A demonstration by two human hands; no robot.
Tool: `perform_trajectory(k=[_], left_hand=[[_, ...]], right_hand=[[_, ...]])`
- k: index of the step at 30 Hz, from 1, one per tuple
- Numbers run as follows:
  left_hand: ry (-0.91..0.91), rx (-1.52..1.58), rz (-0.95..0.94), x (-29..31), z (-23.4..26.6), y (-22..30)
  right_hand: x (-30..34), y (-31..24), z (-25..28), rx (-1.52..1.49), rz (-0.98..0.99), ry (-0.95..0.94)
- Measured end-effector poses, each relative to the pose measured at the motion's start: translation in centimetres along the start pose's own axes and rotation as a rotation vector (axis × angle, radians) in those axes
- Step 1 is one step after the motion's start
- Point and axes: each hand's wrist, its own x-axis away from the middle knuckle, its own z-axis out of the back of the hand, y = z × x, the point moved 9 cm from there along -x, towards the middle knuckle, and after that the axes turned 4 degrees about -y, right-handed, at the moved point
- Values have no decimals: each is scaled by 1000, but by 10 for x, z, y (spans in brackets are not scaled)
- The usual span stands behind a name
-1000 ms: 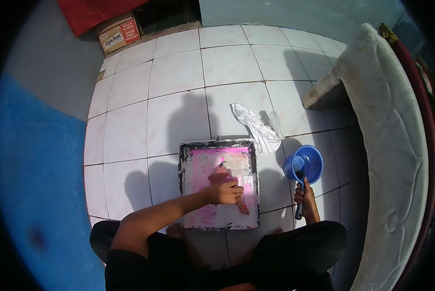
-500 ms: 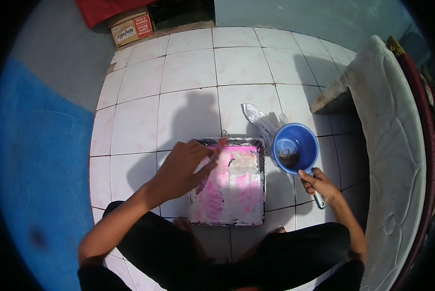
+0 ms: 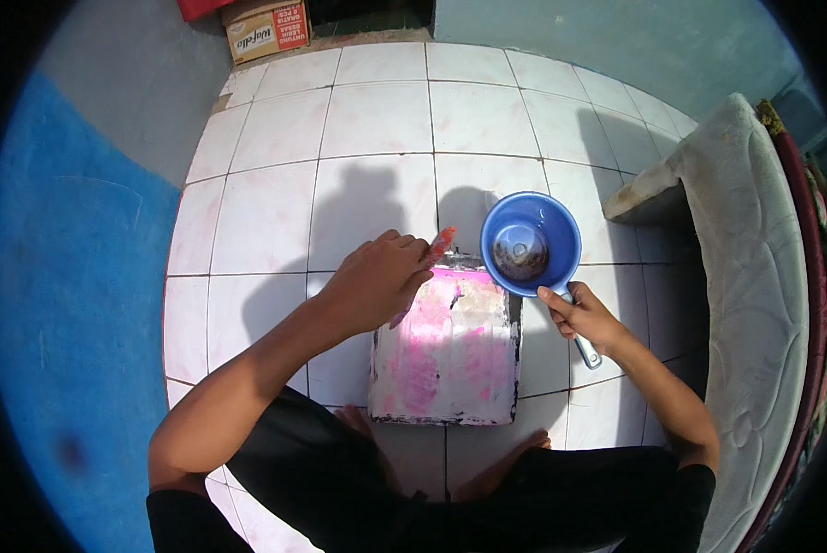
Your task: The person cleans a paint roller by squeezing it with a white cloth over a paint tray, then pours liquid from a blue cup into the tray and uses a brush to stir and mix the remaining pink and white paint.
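Observation:
My left hand [image 3: 382, 279] is closed around a slim tool with a red, paint-smeared end [image 3: 442, 243]. Its other end pokes out below my fingers, and its exact kind is hard to tell. Under that hand a black-edged paint tray [image 3: 487, 396] lies on the floor, streaked with pink and white paint. My right hand [image 3: 587, 323] grips the handle of a blue plastic water dipper [image 3: 561, 214]. The dipper is tipped so that I see into it, and a little dark liquid or residue sits at its bottom. It hangs over the tray's far right corner.
White floor tiles [image 3: 377, 124] spread around the tray. A pale quilted mattress [image 3: 755, 304] stands at the right, a blue and grey wall [image 3: 82, 276] at the left. A cardboard box [image 3: 271, 29] sits far back. My feet [image 3: 533, 447] flank the tray's near edge.
The dipper has moved left and away from me, over the tray's corner. My left hand with the tool has shifted up and right. The white cloth beside the tray is now hidden.

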Motion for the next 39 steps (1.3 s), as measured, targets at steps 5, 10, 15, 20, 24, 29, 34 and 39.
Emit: perform_trajectory(k=[5,10,15,20,24,29,34,39], left_hand=[[-23,143,50,19,1,-21],[-69,201,91,18,-32,-20],[-223,252,55,1,-110,-58],[-382,283,228,-28,-158,-112],[-380,480,384,-28,-176,-148],[-369,605,487,-27,-171,-170],[-282,640,459,-36,-146,-163],[-408,662,579,-16,-132,-166]], right_hand=[[6,9,10,-145,-35,-120],[28,62,73,-126,-91,-133],[46,130,108,-148,-123,-126],[49,186,114,-45,-232,42],[44,208,106,-102,-194,-8],[32,227,88,-201,-151,-104],[38,206,160,1209,-442,-351],[-39,5,128,1344,265,364]])
